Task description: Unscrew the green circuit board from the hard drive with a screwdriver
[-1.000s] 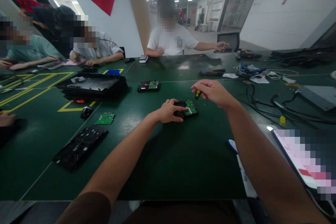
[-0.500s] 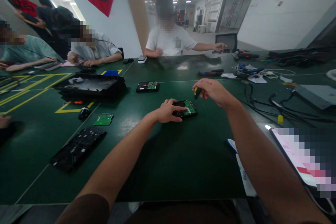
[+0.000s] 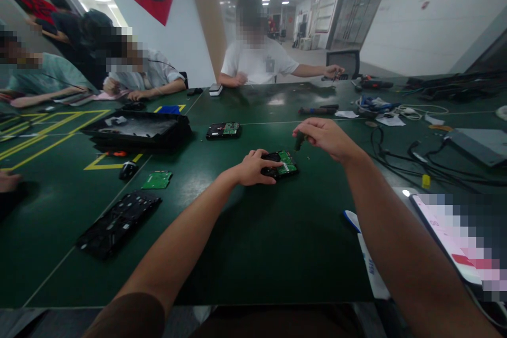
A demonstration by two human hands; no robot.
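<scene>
A black hard drive (image 3: 283, 163) with a green circuit board on top lies on the dark green table (image 3: 253, 243) in the middle of the view. My left hand (image 3: 252, 167) grips its left side and holds it down. My right hand (image 3: 325, 138) hovers just right of and above the drive, closed around a small dark screwdriver (image 3: 299, 141) that points down toward the drive's far right corner. A tiny screw-like speck lies on the table just right of the drive.
A second hard drive (image 3: 223, 130) lies further back. A black tray (image 3: 137, 129), a loose green board (image 3: 158, 179) and a black panel (image 3: 119, 223) sit at the left. Cables (image 3: 415, 161) and a tablet (image 3: 459, 237) crowd the right. Several people sit at the far and left sides.
My right hand has turned the screwdriver slightly, so its yellow marking no longer shows. The hand shifted a little to the right. My left hand and the drive stayed put.
</scene>
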